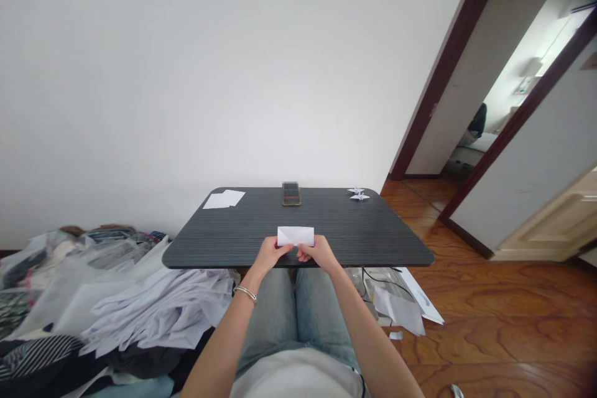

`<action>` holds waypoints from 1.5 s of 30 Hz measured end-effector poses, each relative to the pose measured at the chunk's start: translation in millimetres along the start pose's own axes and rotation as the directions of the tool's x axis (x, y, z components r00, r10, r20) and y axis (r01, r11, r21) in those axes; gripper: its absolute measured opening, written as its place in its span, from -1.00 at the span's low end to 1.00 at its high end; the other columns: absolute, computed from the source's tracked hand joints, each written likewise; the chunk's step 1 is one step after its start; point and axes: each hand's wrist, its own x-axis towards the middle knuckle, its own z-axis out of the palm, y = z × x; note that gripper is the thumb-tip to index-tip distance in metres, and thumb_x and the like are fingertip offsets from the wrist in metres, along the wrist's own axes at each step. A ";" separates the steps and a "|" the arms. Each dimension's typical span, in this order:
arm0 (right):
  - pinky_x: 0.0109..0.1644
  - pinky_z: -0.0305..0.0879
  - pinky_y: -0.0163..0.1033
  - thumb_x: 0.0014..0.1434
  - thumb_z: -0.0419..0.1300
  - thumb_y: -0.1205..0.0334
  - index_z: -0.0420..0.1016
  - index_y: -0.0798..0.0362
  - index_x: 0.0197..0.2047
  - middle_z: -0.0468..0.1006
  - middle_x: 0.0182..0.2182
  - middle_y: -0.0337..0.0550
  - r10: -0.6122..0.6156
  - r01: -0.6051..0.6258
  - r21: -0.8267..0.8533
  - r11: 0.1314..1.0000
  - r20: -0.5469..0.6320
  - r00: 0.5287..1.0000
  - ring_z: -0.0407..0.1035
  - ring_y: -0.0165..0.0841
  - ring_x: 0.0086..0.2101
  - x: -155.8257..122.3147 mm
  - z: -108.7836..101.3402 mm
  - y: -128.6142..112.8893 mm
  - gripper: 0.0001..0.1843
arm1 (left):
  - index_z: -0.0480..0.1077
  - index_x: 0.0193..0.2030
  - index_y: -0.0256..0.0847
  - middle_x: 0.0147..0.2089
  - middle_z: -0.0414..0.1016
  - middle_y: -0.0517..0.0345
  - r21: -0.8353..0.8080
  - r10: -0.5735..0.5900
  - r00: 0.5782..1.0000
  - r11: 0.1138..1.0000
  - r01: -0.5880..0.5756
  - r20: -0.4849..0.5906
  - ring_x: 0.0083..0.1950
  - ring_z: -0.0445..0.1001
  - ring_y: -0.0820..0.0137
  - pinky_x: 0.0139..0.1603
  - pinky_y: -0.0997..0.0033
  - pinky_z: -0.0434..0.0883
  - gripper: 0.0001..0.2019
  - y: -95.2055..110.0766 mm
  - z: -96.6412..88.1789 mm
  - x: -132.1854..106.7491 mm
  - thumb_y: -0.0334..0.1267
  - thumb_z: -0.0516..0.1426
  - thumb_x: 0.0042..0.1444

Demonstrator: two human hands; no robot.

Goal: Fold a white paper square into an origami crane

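My left hand (269, 255) and my right hand (319, 252) pinch a folded white paper (295, 236) from both sides, just above the front edge of the dark grey wood-grain table (242, 239). The fingertips of both hands meet under the paper's lower edge. A silver bangle (245, 293) circles my left wrist. At the table's far side lie white paper sheets (224, 199), a phone (291, 194) propped upright with its screen blurred, and small white origami cranes (359, 194).
A heap of white and striped cloth (158, 314) sits left of my knees. Loose papers and a black cable (394, 295) lie on the wooden floor (489, 323) at right. A white wall (186, 74) stands behind the table, and a doorway (466, 137) opens at right.
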 end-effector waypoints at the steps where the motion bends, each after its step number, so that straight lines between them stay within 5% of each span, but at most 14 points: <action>1: -0.61 0.33 -0.39 -0.10 0.25 0.23 0.48 0.20 -0.58 0.51 -0.70 -0.17 0.001 -0.001 -0.001 1.000 0.004 1.000 0.38 -0.44 -0.69 0.2 -0.4 0.6 -0.82 | 0.50 -0.49 -0.38 -0.48 0.55 0.07 0.006 0.000 1.000 1.000 0.000 0.000 -0.45 0.44 0.36 -0.38 0.46 0.30 -0.80 0.8 -0.7 -0.5 -0.22 0.23 -0.14; 27: -0.60 0.32 -0.41 -0.08 0.26 0.05 0.41 0.15 -0.44 0.52 -0.64 -0.21 0.002 -0.002 0.049 0.999 -0.005 1.000 0.40 -0.46 -0.66 -8.4 -34.4 1.0 -0.69 | 0.47 -0.48 -0.36 -0.40 0.58 0.01 -0.076 -0.041 0.996 0.996 0.035 -0.083 -0.36 0.48 0.31 -0.26 0.38 0.36 -0.78 3.9 -9.7 -5.4 -0.18 0.23 -0.14; 31: -0.64 0.29 -0.44 -0.05 0.23 0.01 0.38 0.12 -0.27 0.54 -0.57 -0.23 -0.009 0.010 0.052 0.999 -0.020 1.000 0.40 -0.46 -0.66 -5.0 -26.5 -0.5 -0.63 | 0.48 -0.49 -0.36 -0.41 0.57 0.02 -0.081 -0.036 0.996 0.996 0.028 -0.087 -0.36 0.48 0.31 -0.26 0.38 0.35 -0.77 4.8 -8.9 -5.7 -0.18 0.23 -0.14; 38: -0.63 0.27 -0.43 -0.09 0.26 0.00 0.39 0.14 -0.49 0.50 -0.64 -0.23 -0.048 0.048 0.027 0.998 0.002 0.999 0.38 -0.47 -0.68 4.5 -2.3 3.4 -0.66 | 0.49 -0.48 -0.37 -0.41 0.57 0.03 -0.049 -0.017 0.999 0.999 0.015 -0.048 -0.37 0.47 0.31 -0.28 0.40 0.34 -0.77 7.9 -6.3 -5.7 -0.18 0.23 -0.13; 45: -0.63 0.26 -0.41 -0.10 0.26 -0.03 0.40 0.15 -0.51 0.50 -0.67 -0.22 -0.061 0.061 0.016 0.998 -0.005 0.998 0.37 -0.46 -0.69 0.9 0.8 -0.7 -0.64 | 0.48 -0.55 -0.35 -0.47 0.56 0.03 0.006 -0.005 0.998 1.000 0.006 -0.070 -0.39 0.47 0.30 -0.30 0.40 0.33 -0.77 10.6 -4.9 -5.9 -0.17 0.22 -0.12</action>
